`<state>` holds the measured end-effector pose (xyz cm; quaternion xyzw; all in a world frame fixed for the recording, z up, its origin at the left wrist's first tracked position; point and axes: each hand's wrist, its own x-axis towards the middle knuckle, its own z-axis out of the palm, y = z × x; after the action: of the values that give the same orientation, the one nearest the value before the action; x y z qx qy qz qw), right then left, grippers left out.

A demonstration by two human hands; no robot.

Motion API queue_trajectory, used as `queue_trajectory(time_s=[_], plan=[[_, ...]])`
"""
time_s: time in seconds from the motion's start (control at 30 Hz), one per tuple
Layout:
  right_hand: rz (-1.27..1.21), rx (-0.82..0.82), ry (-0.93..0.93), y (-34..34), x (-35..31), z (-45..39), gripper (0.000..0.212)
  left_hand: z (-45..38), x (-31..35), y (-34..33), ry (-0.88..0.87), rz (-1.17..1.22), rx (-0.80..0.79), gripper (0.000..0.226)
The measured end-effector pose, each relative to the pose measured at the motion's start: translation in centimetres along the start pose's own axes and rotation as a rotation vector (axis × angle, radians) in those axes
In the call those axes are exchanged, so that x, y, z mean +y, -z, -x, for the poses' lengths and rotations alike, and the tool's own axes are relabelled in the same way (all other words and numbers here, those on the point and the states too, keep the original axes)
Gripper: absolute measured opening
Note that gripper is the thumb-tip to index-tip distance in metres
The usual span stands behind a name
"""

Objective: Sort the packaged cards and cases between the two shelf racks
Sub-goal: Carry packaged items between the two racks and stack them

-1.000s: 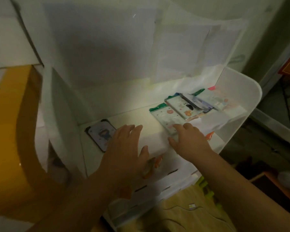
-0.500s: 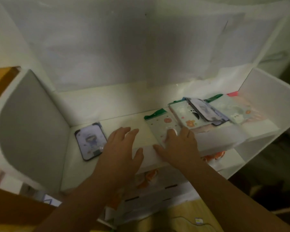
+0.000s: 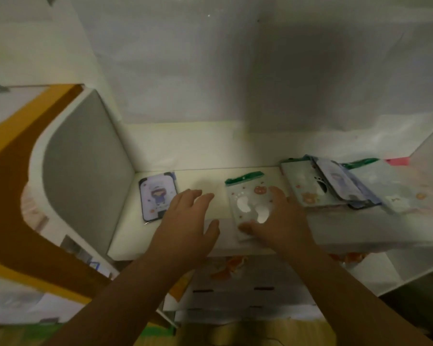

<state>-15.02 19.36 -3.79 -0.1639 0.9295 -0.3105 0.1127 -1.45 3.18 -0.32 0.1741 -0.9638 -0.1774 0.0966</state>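
On the white shelf rack's top shelf [image 3: 210,156] lies a green-topped packaged card [image 3: 245,196] with bear prints. My right hand [image 3: 280,221] rests on it, thumb at its near edge and fingers at its right side. My left hand [image 3: 185,221] lies flat on the bare shelf, fingers apart, holding nothing. Beside that hand's fingertips, at the shelf's left end, a dark-rimmed case [image 3: 158,196] with a cartoon figure lies flat. To the right sits an overlapping pile of packaged cards and cases [image 3: 335,188].
A grey side panel [image 3: 85,176] closes the shelf on the left and a white panel [image 3: 432,143] on the right. Lower shelves [image 3: 247,290] with orange-printed items sit beneath. A yellow-brown surface [image 3: 15,196] lies at the far left. The wall behind is covered in white sheeting.
The view has swung right-to-left so the shelf's left panel shows. My right hand has slid further onto the green-topped card; my left hand stays flat next to the dark-rimmed case.
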Motion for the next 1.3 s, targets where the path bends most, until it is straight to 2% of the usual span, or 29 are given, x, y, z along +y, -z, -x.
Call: queue_trajectory(time_s=[0.07,0.1,0.23,0.33,0.43,0.53,0.7,0.83,0.93,1.0,1.13,1.3], plan=[[-0.152,0.023,-0.004,0.2,-0.1,-0.3,0.121,0.1,-0.4,0.0,0.008,-0.026,0.019,0.058],[-0.222,0.029,-0.007,0.3,-0.2,-0.4,0.114,0.1,-0.6,0.1,0.013,-0.039,0.027,0.058],[-0.356,-0.018,-0.024,0.8,-1.0,-0.7,0.054,0.0,-1.4,0.0,0.067,-0.084,0.032,0.057],[-0.462,-0.075,-0.01,0.8,-1.5,-0.6,0.031,-0.3,-2.5,-0.2,0.095,-0.137,0.045,0.059],[-0.585,-0.07,-0.022,1.0,-2.1,-0.2,0.025,-0.9,-3.5,-0.4,0.18,-0.197,0.062,0.065],[-0.673,-0.083,-0.032,1.3,-2.7,0.2,0.019,-1.8,-4.2,-0.9,0.383,-0.229,0.049,0.081],[-0.763,-0.112,-0.012,1.5,-3.4,0.8,0.022,-3.3,-6.0,-2.1,0.545,-0.268,-0.088,0.095],[-0.782,-0.139,0.025,1.7,-3.7,1.3,0.021,-4.1,-6.4,-2.4,0.561,-0.302,-0.157,0.081],[-0.782,-0.112,0.04,1.7,-3.8,1.3,0.02,-4.5,-6.3,-2.1,0.531,-0.281,-0.137,0.07],[-0.795,-0.101,0.036,1.7,-3.9,1.3,0.021,-4.5,-6.2,-1.4,0.543,-0.23,-0.105,0.074],[-0.807,-0.114,0.044,1.9,-4.1,1.4,0.019,-4.1,-6.3,-0.2,0.586,-0.07,-0.058,0.098],[-0.826,-0.107,0.052,2.2,-3.9,1.6,0.019,-3.9,-7.1,0.5,0.586,-0.111,-0.094,0.099]])
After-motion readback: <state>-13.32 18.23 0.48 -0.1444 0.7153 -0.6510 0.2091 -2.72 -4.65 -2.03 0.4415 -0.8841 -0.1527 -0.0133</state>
